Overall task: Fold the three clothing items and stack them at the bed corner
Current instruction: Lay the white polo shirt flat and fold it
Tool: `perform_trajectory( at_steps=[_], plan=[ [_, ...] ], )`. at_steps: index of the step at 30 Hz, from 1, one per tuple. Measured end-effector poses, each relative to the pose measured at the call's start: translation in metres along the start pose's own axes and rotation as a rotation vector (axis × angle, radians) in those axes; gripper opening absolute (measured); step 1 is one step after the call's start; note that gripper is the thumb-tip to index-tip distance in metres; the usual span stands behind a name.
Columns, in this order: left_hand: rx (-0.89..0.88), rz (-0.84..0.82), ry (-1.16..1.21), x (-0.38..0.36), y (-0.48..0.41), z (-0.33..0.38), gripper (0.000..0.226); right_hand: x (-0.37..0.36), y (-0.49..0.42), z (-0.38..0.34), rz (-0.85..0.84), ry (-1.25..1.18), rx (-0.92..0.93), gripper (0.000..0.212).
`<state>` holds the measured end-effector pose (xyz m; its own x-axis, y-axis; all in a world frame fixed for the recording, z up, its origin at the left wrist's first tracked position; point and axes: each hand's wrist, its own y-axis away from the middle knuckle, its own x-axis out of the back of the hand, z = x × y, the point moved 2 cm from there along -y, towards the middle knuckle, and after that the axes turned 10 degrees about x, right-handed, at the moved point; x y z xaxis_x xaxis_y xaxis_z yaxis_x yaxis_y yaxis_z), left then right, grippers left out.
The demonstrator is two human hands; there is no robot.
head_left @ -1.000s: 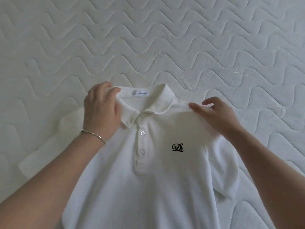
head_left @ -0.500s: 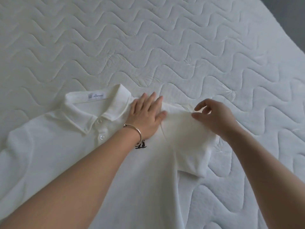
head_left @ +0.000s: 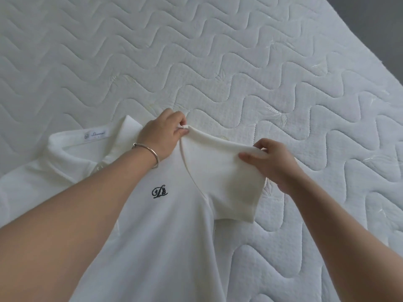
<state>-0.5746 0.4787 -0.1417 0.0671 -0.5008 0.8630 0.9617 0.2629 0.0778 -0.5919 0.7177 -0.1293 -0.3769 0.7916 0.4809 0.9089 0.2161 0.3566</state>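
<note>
Polo shirt (head_left: 165, 236) lies face up on the mattress (head_left: 239, 62), collar (head_left: 91, 147) pointing away from me, its length running toward me. My left hand (head_left: 161, 136) pinches the shoulder seam; my right hand (head_left: 274, 162) grips the raised sleeve (head_left: 229, 182).

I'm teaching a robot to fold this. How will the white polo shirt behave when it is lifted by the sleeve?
Probably floppy: the sleeve of the polo shirt sags between the left hand and the right hand. Likely light, since fingertip pinches hold it. The knit looks thick, so it should grip the quilted mattress rather than slide.
</note>
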Motion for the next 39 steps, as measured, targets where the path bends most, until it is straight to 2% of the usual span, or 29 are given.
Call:
perform_trajectory(
  at_steps=[3, 5, 9, 11, 14, 17, 19, 21, 23, 26, 29, 31, 32, 34, 35, 37, 38, 39],
  plan=[
    [0.021, 0.053, -0.13, -0.005, -0.005, 0.001, 0.024, -0.001, -0.004, 0.004, 0.248, 0.028, 0.04, 0.017],
    [0.014, 0.111, -0.206, -0.01, 0.003, 0.002, 0.029, -0.007, 0.005, 0.007, 0.325, -0.074, -0.012, 0.028],
    [-0.13, 0.214, -0.159, -0.027, 0.055, 0.009, 0.044, -0.025, 0.038, 0.012, 0.211, -0.117, -0.029, 0.047],
    [-0.167, 0.158, -0.133, -0.042, 0.093, 0.014, 0.054, -0.03, 0.046, 0.015, 0.206, -0.018, 0.048, 0.041],
    [-0.176, 0.031, -0.182, -0.061, 0.147, 0.028, 0.07, -0.031, 0.049, 0.018, 0.307, 0.098, 0.138, 0.034],
    [-0.138, -0.045, -0.303, -0.076, 0.179, 0.035, 0.082, -0.032, 0.045, 0.021, 0.362, 0.115, 0.137, 0.038],
    [-0.098, -0.06, -0.34, -0.082, 0.192, 0.04, 0.083, -0.032, 0.048, 0.022, 0.362, 0.085, 0.123, 0.047],
    [-0.038, -0.062, -0.337, -0.084, 0.201, 0.046, 0.083, -0.034, 0.06, 0.022, 0.343, 0.078, 0.135, 0.066],
    [0.015, -0.08, -0.32, -0.087, 0.212, 0.053, 0.084, -0.038, 0.077, 0.024, 0.259, 0.166, 0.2, 0.079],
    [0.028, -0.109, -0.315, -0.091, 0.224, 0.06, 0.082, -0.035, 0.086, 0.033, 0.201, 0.225, 0.293, 0.076],
    [-0.022, -0.092, -0.252, -0.085, 0.226, 0.055, 0.073, -0.026, 0.083, 0.035, 0.289, 0.197, 0.195, 0.065],
    [-0.049, -0.062, -0.155, -0.072, 0.226, 0.047, 0.062, -0.028, 0.089, 0.029, 0.355, 0.396, 0.154, 0.052],
    [-0.041, -0.038, -0.115, -0.064, 0.227, 0.039, 0.058, -0.035, 0.095, 0.024, 0.376, 0.516, 0.206, 0.045],
    [0.001, 0.037, -0.056, -0.044, 0.23, 0.014, 0.052, -0.058, 0.106, 0.016, 0.32, 0.658, 0.444, 0.038],
    [0.016, 0.096, -0.041, -0.033, 0.231, -0.003, 0.047, -0.072, 0.111, 0.015, 0.212, 0.716, 0.539, 0.04],
    [0.05, 0.2, -0.051, -0.007, 0.232, -0.042, 0.039, -0.094, 0.118, 0.021, -0.06, 0.807, 0.508, 0.048],
    [0.091, 0.241, -0.062, 0.007, 0.231, -0.065, 0.039, -0.1, 0.119, 0.026, -0.131, 0.817, 0.439, 0.049],
    [0.153, 0.279, -0.068, 0.023, 0.229, -0.089, 0.04, -0.102, 0.119, 0.029, -0.126, 0.81, 0.384, 0.049]
  ],
)
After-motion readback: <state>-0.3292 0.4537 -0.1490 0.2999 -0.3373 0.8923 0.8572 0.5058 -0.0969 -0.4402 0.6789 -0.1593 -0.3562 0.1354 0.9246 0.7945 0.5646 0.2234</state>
